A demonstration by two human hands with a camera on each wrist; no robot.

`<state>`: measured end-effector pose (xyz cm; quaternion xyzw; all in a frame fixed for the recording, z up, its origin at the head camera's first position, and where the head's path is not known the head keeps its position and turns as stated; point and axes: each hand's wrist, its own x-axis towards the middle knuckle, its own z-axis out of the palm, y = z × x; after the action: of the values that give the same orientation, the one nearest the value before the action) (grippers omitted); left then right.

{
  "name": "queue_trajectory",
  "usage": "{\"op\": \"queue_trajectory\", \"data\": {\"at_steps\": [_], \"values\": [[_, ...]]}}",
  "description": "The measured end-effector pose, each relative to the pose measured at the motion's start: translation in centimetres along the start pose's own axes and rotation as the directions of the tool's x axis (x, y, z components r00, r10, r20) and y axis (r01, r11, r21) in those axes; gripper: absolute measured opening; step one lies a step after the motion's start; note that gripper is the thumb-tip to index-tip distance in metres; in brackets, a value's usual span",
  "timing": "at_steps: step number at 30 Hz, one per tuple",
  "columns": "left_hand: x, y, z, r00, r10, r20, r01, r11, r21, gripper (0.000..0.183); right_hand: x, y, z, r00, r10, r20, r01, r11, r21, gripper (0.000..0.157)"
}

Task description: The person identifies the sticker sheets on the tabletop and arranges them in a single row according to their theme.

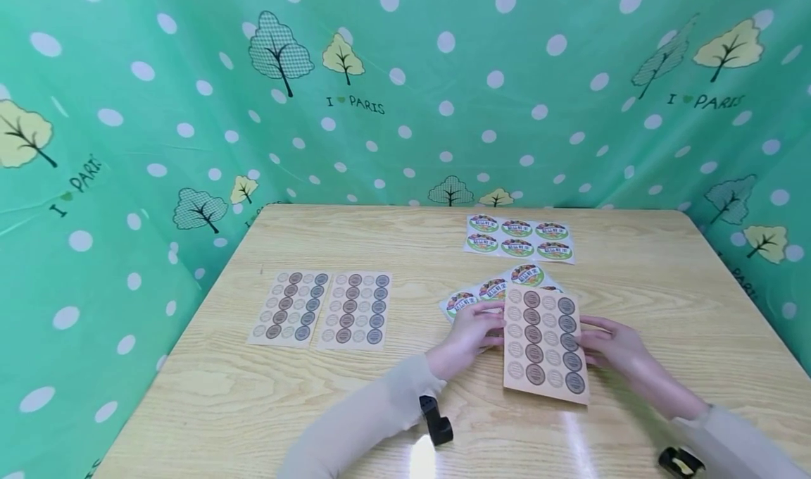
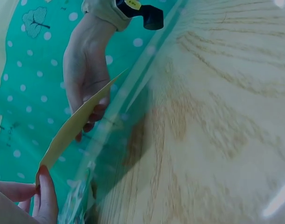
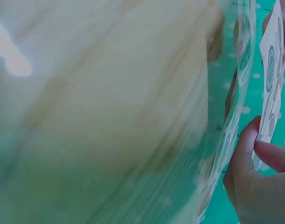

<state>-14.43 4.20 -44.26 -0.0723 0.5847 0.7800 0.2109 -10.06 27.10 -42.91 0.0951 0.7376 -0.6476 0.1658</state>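
A brown sheet of round stickers (image 1: 545,345) is held up off the table between both hands, its printed face toward the head camera. My left hand (image 1: 465,338) pinches the sheet's left edge; in the left wrist view the thumb and fingers of the left hand (image 2: 39,198) close on that edge. At the opposite edge, my right hand (image 1: 617,345) grips the sheet, and the right wrist view shows the right hand (image 3: 261,182) pinching it between thumb and finger. Just behind lies a white sheet of colourful oval stickers (image 1: 494,289), partly hidden by the brown one.
Two more brown sticker sheets (image 1: 351,310) lie side by side on the left of the wooden table (image 1: 418,239). Another white sheet with colourful oval stickers (image 1: 518,238) lies farther back. A green dotted cloth (image 1: 393,56) hangs behind the table and at its sides.
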Motion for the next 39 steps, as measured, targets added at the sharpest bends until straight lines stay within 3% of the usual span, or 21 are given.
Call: {"op": "queue_trajectory", "data": {"at_steps": [13, 23, 31, 34, 39], "values": [[-0.1, 1.6, -3.6, 0.999, 0.008, -0.054, -0.005, 0.998, 0.064, 0.035, 1.2, -2.1, 3.7, 1.000, 0.022, -0.022, -0.023, 0.999, -0.026, 0.065], [-0.6, 2.7, -6.1, 0.994, 0.021, -0.109, -0.010, 0.996, 0.094, 0.037, 2.6, -3.3, 6.3, 1.000, -0.008, -0.026, 0.006, 0.997, -0.081, 0.059], [-0.3, 3.1, -8.1, 0.986, 0.020, -0.168, -0.001, 0.993, 0.116, 0.037, 5.6, -2.0, 7.4, 0.999, 0.038, -0.013, -0.039, 0.999, -0.016, 0.059], [-0.3, 3.2, -8.8, 0.982, 0.020, -0.187, 0.004, 0.992, 0.126, 0.038, 6.5, -1.6, 7.9, 1.000, 0.015, -0.008, -0.015, 1.000, 0.008, 0.057], [-0.2, 3.5, -9.9, 0.977, 0.024, -0.211, 0.008, 0.989, 0.150, 0.038, 7.1, -2.2, 8.8, 1.000, 0.031, 0.003, -0.031, 1.000, 0.002, 0.055]]}}
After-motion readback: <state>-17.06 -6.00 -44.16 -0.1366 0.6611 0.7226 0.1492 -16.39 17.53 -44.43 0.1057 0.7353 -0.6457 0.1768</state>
